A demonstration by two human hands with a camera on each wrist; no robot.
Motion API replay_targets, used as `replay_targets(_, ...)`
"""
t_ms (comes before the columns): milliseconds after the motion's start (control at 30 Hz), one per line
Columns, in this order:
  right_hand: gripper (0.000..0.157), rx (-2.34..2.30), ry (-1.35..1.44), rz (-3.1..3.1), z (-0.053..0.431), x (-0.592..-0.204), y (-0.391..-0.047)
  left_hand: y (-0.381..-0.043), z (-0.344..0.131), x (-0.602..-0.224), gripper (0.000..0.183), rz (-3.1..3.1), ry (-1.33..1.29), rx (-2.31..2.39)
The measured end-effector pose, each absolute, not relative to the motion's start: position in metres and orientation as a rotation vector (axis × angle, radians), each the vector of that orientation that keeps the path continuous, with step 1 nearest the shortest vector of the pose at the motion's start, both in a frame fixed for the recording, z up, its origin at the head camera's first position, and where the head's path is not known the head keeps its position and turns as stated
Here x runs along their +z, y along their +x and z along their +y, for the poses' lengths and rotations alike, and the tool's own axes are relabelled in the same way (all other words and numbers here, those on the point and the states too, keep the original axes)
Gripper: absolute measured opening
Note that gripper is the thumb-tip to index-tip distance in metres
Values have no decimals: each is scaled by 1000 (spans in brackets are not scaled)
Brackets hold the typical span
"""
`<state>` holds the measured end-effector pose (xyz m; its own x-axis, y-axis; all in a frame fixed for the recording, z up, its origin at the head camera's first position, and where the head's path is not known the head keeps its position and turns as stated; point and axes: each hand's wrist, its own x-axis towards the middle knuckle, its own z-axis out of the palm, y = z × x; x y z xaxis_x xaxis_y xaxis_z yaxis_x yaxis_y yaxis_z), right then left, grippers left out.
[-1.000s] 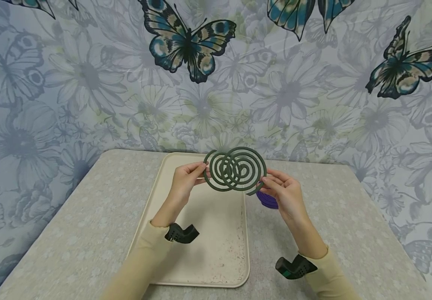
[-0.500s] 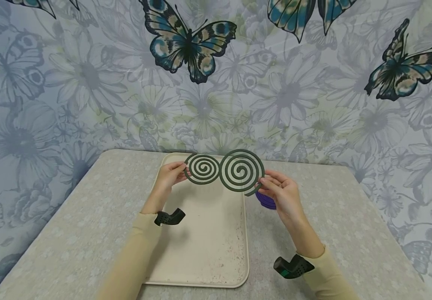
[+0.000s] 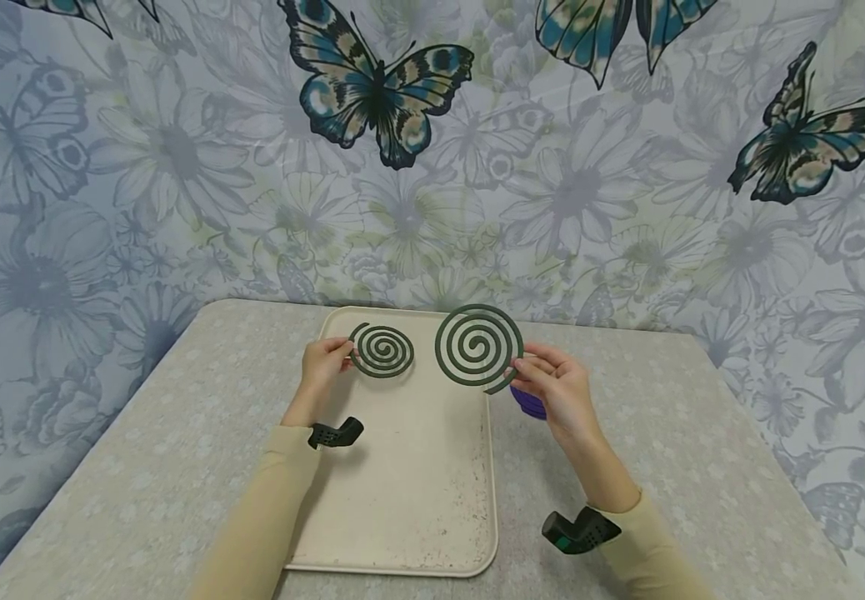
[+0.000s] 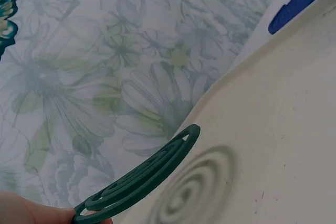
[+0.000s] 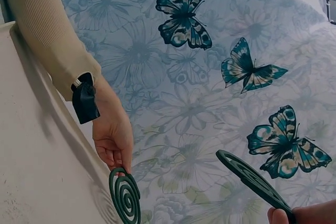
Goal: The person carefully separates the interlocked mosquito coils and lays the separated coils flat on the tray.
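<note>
My left hand (image 3: 323,364) pinches the outer edge of a dark green mosquito coil (image 3: 384,350), tilted rather flat above the far part of a cream tray (image 3: 402,483). Another green mosquito coil (image 3: 479,344) is pinched at its right edge by my right hand (image 3: 562,392), its face turned toward the head camera. A gap separates the two coils. Seen from the left wrist, the left coil (image 4: 142,177) appears nearly edge-on and casts a spiral shadow on the tray. The right wrist view has the right-hand coil (image 5: 254,182) at a steep slant.
Beside the tray's right edge lies a purple round object (image 3: 528,404), partly hidden behind my right hand. The tray rests on a table with a pale patterned cover (image 3: 672,433). A butterfly-print cloth (image 3: 590,192) rises behind the table.
The two coils overlapped in view a second ago and now stand apart. My left hand has moved left and slightly down, tilting its coil flatter. The right hand has shifted slightly left.
</note>
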<state>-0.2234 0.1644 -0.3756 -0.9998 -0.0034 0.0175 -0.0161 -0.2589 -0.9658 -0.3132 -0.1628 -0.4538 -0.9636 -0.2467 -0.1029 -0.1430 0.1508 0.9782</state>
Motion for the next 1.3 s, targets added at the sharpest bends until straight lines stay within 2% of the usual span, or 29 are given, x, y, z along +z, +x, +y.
replay_targets(233,31,2478,-3,-1935,163,-382,-229,-316,-165,-469,26,-2382,318,-1709)
replay_targets(700,42,2460,-78,-2032,145,-411,-259,-316,-169,-482,21,-2430,328,-1409)
replay_targets(1067,37,2427,-147,-2069,123,-446,-297,-314,-173,-486,21,-2414,354,-1232)
replay_targets(1300,32,2373,-213,-2132,112,-460,-309,-315,-174,-486,20,-2361,363,-1231)
